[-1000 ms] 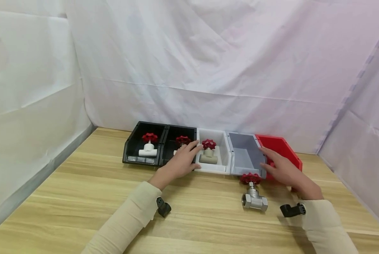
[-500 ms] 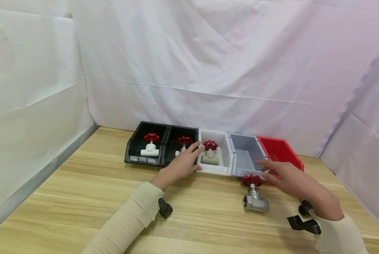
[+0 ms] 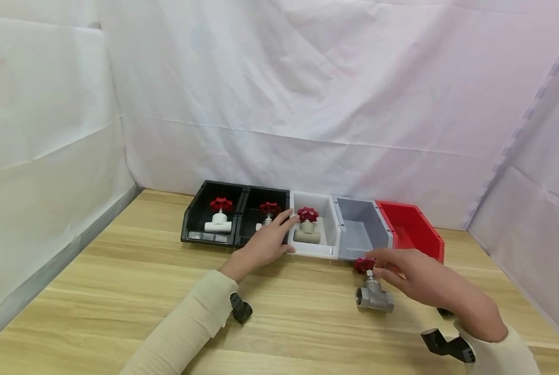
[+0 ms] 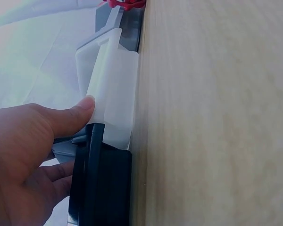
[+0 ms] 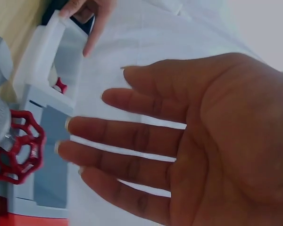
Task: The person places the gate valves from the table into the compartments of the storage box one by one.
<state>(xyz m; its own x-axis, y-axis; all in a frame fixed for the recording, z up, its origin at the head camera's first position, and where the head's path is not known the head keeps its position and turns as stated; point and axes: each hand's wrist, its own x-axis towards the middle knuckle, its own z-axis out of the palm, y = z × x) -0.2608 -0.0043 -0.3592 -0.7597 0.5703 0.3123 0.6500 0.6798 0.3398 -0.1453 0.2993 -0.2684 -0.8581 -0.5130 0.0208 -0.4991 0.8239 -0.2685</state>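
My left hand [image 3: 262, 245] lies across the join of a black bin [image 4: 113, 183] and the white bin [image 3: 314, 251]. Its thumb touches the white bin's front lip in the left wrist view, and its fingers reach over behind. My right hand [image 3: 412, 271] hovers by a metal gate valve [image 3: 374, 296], with thumb and index finger near its red handwheel [image 3: 363, 264]. In the right wrist view those fingers [image 5: 127, 134] are extended, apart from the handwheel [image 5: 23, 146]. The valve stands on the table in front of the grey bin [image 3: 356, 234].
A white plastic valve [image 3: 219, 223] is in the leftmost black bin [image 3: 209, 237]. Another red-wheeled valve [image 3: 270, 208] sits in the second black bin, partly behind my left hand. The white bin holds a beige valve [image 3: 307, 235]. A red bin [image 3: 431, 229] ends the row at right.
My right hand has moved away from the red bin, drawn back, then come left to the metal valve's handwheel. My left hand has stayed at the bins.
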